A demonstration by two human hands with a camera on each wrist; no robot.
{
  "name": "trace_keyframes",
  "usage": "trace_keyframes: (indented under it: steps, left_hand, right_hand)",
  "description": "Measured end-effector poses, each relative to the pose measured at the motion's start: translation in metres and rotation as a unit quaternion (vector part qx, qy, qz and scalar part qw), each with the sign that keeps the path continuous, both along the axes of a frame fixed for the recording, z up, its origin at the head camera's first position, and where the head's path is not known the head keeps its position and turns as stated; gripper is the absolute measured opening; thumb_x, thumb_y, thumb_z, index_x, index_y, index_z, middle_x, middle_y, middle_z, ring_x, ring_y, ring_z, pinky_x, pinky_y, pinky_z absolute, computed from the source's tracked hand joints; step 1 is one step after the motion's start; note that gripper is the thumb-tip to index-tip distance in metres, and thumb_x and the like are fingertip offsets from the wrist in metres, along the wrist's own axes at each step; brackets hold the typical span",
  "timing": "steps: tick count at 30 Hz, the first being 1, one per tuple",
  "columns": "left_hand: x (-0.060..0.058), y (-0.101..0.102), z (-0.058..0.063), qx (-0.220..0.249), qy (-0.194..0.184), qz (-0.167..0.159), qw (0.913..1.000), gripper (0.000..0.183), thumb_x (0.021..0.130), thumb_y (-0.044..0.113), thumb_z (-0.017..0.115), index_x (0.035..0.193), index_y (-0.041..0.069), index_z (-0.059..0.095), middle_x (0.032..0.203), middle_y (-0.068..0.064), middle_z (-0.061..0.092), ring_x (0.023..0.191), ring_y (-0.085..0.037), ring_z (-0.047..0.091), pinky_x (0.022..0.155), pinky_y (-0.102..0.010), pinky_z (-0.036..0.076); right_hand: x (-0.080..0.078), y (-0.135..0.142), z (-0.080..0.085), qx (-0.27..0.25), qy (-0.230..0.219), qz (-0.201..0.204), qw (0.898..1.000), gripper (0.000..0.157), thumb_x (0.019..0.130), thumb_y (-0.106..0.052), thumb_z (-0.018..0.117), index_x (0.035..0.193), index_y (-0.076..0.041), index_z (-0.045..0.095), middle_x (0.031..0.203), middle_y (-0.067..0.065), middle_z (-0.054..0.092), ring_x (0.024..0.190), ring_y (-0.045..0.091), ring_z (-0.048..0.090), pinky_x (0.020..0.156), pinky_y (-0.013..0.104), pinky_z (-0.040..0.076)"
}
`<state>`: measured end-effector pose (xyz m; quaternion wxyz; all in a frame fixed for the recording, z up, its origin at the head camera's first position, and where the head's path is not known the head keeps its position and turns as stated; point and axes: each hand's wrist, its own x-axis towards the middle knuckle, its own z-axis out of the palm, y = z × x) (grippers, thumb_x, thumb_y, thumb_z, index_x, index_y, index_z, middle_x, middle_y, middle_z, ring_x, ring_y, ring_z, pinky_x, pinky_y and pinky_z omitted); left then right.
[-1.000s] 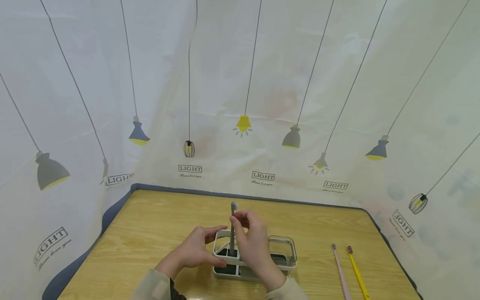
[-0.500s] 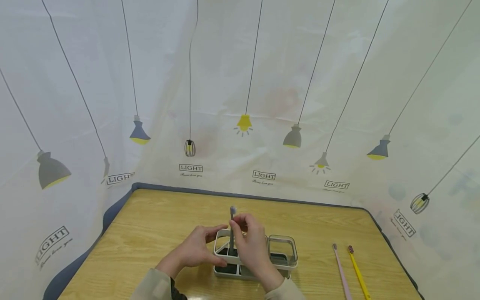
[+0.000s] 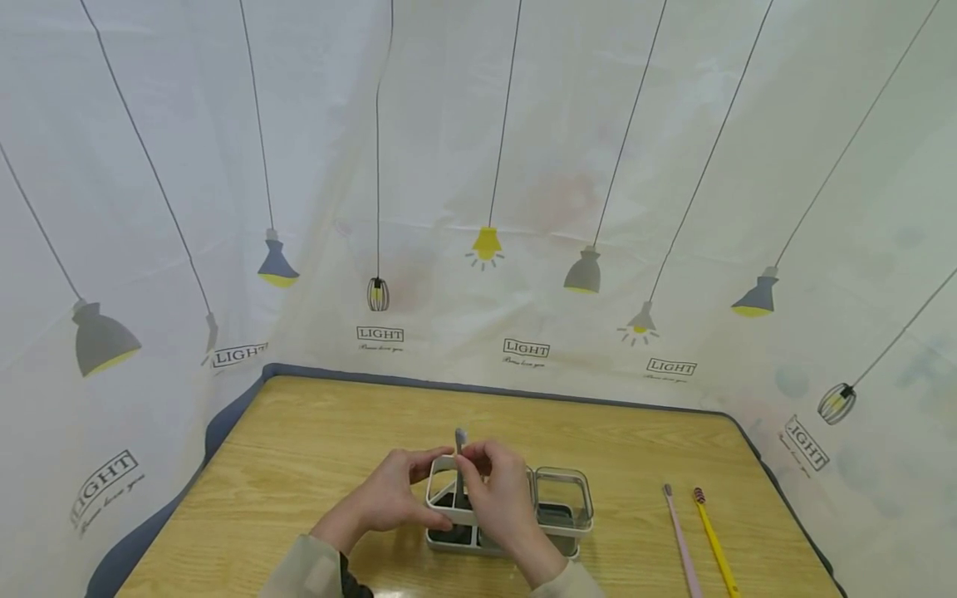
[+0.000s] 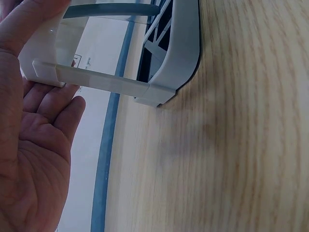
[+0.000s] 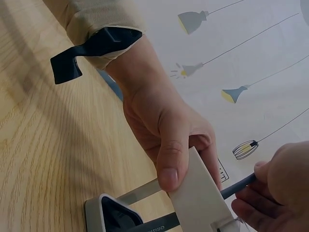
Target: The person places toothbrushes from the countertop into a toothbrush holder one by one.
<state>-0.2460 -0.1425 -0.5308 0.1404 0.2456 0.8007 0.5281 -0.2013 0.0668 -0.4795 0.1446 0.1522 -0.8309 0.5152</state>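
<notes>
A white two-tier toothbrush holder [image 3: 450, 546] with a dark base stands on the wooden table. My left hand [image 3: 385, 497] grips the left end of its upper frame, thumb in front and fingers behind; the right wrist view shows the thumb pressed on the white upper rim [image 5: 199, 193]. Upright in a left compartment is a grey toothbrush [image 3: 460, 437], bristles up. Between thumb and fingers, my right hand [image 3: 503, 488] pinches its handle just below the head. The handle [image 4: 111, 9] runs down through the frame toward the slotted base [image 4: 186, 43].
A clear cup [image 3: 564, 492] sits in the holder's right end. To the right, a pink toothbrush [image 3: 680, 540] and a yellow toothbrush [image 3: 715, 544] lie side by side on the table [image 3: 336, 415]. A lamp-printed sheet [image 3: 449, 149] hangs around the table.
The grey toothbrush has sunk lower into the holder, and my right hand has come down slightly with it. My left hand keeps its grip on the frame.
</notes>
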Motion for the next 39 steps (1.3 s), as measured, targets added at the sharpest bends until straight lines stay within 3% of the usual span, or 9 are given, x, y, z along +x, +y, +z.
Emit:
trace_keyframes:
  steps: [11,17,21,25,29,34,39]
  left_hand:
    - [0.001,0.000,0.000,0.009,-0.004,-0.005,0.9999,0.096,0.074,0.035,0.100,0.156,0.016,0.054,0.160,-0.005,0.049,0.144,-0.029,0.050,0.116,-0.046,0.044]
    - [-0.001,0.004,0.000,0.003,-0.001,-0.004,1.0000,0.096,0.074,0.035,0.100,0.156,0.015,0.055,0.158,-0.006,0.052,0.143,-0.030,0.051,0.116,-0.047,0.044]
    - [-0.002,0.006,0.001,0.010,0.000,-0.006,0.9999,0.097,0.073,0.033,0.101,0.155,0.013,0.054,0.156,-0.008,0.054,0.142,-0.032,0.052,0.116,-0.047,0.043]
    - [-0.001,0.004,0.000,0.009,-0.001,-0.002,1.0000,0.100,0.072,0.034,0.101,0.157,0.013,0.053,0.156,-0.011,0.053,0.142,-0.035,0.051,0.116,-0.050,0.042]
    - [0.001,0.001,-0.001,0.005,-0.006,0.002,1.0000,0.101,0.071,0.035,0.101,0.157,0.014,0.053,0.158,-0.012,0.050,0.143,-0.037,0.050,0.115,-0.051,0.043]
    - [0.001,0.003,0.000,0.009,-0.001,-0.004,1.0000,0.102,0.071,0.035,0.102,0.157,0.011,0.052,0.159,-0.014,0.049,0.143,-0.038,0.049,0.115,-0.050,0.042]
    - [0.002,0.003,0.001,0.008,0.005,-0.004,0.9999,0.103,0.071,0.034,0.102,0.157,0.010,0.052,0.157,-0.015,0.050,0.142,-0.037,0.050,0.115,-0.050,0.042]
  right_hand:
    - [0.001,0.006,-0.002,0.009,-0.018,0.013,1.000,0.005,0.099,-0.008,0.077,0.095,-0.005,0.076,0.091,-0.001,0.074,0.079,0.009,0.070,0.072,0.025,0.060]
    - [0.004,0.020,0.006,-0.012,-0.065,0.019,0.998,0.008,0.101,-0.012,0.075,0.103,-0.005,0.078,0.097,0.000,0.075,0.087,0.013,0.071,0.077,0.028,0.061]
    - [0.007,0.039,0.012,-0.038,-0.063,-0.010,0.997,0.009,0.100,-0.010,0.075,0.106,-0.004,0.078,0.099,0.002,0.076,0.090,0.016,0.072,0.079,0.028,0.061]
    - [0.009,0.067,0.017,-0.049,-0.021,-0.062,0.997,0.008,0.098,-0.004,0.076,0.106,-0.002,0.078,0.099,0.005,0.077,0.088,0.019,0.073,0.077,0.027,0.062]
    - [0.005,0.109,0.016,0.017,-0.001,-0.122,0.992,0.013,0.097,-0.002,0.076,0.109,0.001,0.076,0.102,0.010,0.077,0.090,0.024,0.074,0.080,0.034,0.064]
    - [0.000,0.167,0.005,0.135,-0.064,-0.166,0.975,0.022,0.100,-0.007,0.074,0.116,0.007,0.074,0.106,0.017,0.075,0.097,0.031,0.073,0.083,0.045,0.063]
    - [-0.004,0.215,-0.006,0.199,-0.117,-0.169,0.958,0.025,0.100,-0.007,0.072,0.115,0.014,0.071,0.105,0.023,0.073,0.097,0.039,0.071,0.081,0.052,0.062]
